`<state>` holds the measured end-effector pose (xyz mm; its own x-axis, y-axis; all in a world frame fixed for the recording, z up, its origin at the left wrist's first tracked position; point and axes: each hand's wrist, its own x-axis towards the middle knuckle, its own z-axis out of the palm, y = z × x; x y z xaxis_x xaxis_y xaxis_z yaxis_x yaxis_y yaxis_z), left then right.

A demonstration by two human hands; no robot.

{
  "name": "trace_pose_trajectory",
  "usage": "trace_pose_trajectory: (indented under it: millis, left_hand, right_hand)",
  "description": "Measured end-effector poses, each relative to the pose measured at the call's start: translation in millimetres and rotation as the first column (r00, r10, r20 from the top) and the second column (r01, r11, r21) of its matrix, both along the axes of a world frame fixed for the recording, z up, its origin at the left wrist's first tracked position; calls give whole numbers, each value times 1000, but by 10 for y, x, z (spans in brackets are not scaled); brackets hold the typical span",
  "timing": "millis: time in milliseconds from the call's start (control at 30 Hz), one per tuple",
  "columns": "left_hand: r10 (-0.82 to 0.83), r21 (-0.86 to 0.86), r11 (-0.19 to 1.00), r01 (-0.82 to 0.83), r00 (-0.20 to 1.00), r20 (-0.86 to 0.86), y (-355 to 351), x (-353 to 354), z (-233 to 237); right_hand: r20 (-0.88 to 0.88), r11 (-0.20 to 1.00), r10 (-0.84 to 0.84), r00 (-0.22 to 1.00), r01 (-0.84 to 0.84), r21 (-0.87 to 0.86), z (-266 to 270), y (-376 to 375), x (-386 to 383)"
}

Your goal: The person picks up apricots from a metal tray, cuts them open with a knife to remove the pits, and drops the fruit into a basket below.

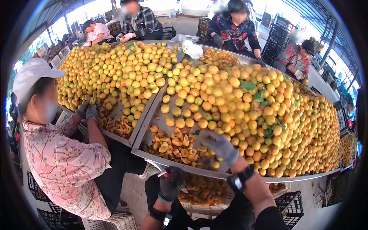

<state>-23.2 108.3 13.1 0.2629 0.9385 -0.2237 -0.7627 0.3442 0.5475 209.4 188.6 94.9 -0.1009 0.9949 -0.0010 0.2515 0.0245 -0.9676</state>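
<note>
My left hand (171, 184), in a dark glove, is closed around a small knife (184, 189); a red end shows above the fist and a metal tip below it. It is in front of the metal tray's near edge. My right hand (221, 146), in a grey glove, reaches over the tray (153, 156), its fingers smeared by motion. Just left of it lies a heap of split apricot halves (174, 143). Beyond its fingers, whole yellow-orange apricots (218, 103) are piled high, with some green leaves (248, 85) among them.
A crate of apricot halves (203, 188) stands below the tray edge. To my left, a person in a pink floral shirt (63, 161) works with gloved hands at the adjoining tray (128, 138). Several others sit across the table. Black crates (289, 207) stand at lower right.
</note>
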Motion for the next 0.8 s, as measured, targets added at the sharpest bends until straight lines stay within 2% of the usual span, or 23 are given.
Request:
trace_pose_trajectory:
  millis: [67, 100, 167, 200, 233, 267, 300, 367, 433, 467, 500, 533, 567, 600, 633, 667, 700, 733, 767, 800]
  left_hand:
    - [-136, 67, 990, 126, 974, 181, 30, -64, -117]
    - [-126, 65, 991, 116, 975, 183, 51, -82, -125]
    - [-91, -9, 996, 93, 987, 129, 72, -99, -118]
    - [-73, 2, 997, 73, 992, 103, 88, -105, -126]
    - [-62, -2, 998, 63, 993, 101, 106, -120, -121]
    - [-57, -51, 997, 63, 992, 113, 118, -133, -98]
    - [-54, -103, 992, 67, 991, 125, 120, -135, -89]
    - [-72, -110, 991, 81, 993, 90, 155, -127, -65]
    - [-104, -88, 990, 108, 993, 54, 175, -109, 13]
    - [-110, -86, 990, 114, 992, 55, 166, -107, -1]
    - [-84, -118, 990, 80, 996, -25, 151, -93, -27]
    - [-62, -146, 988, 46, 993, -102, 132, -64, -22]
    - [-74, -145, 988, 60, 993, -95, 109, -51, 7]
    - [-175, -132, 980, 151, 965, -196, 121, -57, 66]
    - [-269, -126, 962, 241, 916, -299, 124, -48, 130]
    - [-326, -92, 944, 316, 860, -391, 118, -9, 150]
    - [-341, -96, 939, 331, 855, -392, 71, 57, 140]
    - [-308, -48, 939, 341, 769, -560, 19, 142, 103]
    - [-258, -7, 934, 358, 659, -706, -39, 207, -5]
    - [181, 446, 808, 384, 559, -809, -107, 257, -535]
  right_hand:
    - [-42, 997, 67, 997, -65, 50, -296, 652, 177]
    - [-40, 996, 77, 996, -75, 47, -332, 884, 217]
    - [226, 996, 61, 972, -45, -75, -394, 1249, 218]
    - [225, 995, 72, 972, -56, -78, -415, 1379, 169]
    - [619, 999, 29, 785, -4, -42, -442, 1489, 113]
    - [893, 1000, -26, 449, 27, 16, -468, 1582, 60]
    - [892, 1000, -17, 451, 20, 8, -438, 1617, -22]
    - [962, 985, 135, 238, 76, -157, -342, 1622, -158]
    - [952, 981, 141, 272, 92, -172, -223, 1544, -162]
    - [809, 983, 82, 582, 87, -162, -208, 1438, -84]
    - [572, 985, 14, 820, 87, -149, -179, 1306, -30]
    - [577, 984, 5, 817, 98, -146, -84, 1116, -11]
    - [161, 982, 24, 987, 7, -188, 38, 854, 8]
    - [-289, 980, 36, 957, -91, -177, 117, 615, 36]
    - [-162, 996, 61, 985, -72, -59, 132, 418, 46]
    - [-400, 984, 74, 913, -131, -118, 179, 185, 55]
    - [-617, 967, 65, 784, -202, -156, 219, -55, 55]
    - [-620, 969, 52, 783, -189, -158, 207, -294, 50]
    - [-678, 949, 17, 735, -226, -221, 171, -551, 35]
    - [-731, 921, -26, 681, -268, -282, 122, -801, 12]
